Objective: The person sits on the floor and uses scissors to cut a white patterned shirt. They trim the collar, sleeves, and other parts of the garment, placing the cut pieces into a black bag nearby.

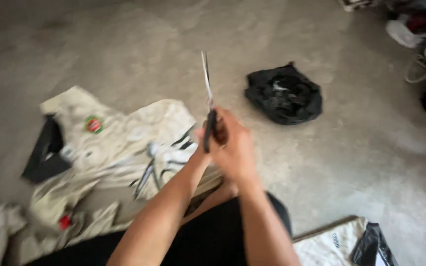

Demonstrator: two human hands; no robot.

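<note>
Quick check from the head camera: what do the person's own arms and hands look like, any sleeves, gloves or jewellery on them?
Both forearms are bare right up to the frame's lower edge, with no sleeves in view. The left hand and right hand are ungloved, and no watch, bracelet or ring shows, though motion blur could hide small items. Black clothing covers the lap beneath the arms.

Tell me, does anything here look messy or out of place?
Yes. Beige fabric pieces lie crumpled and overlapping on the concrete floor, and a black plastic bag sits slumped open beyond them. Both hands meet around scissors pointing up and away; motion blur hides whether the blades are open.
</note>
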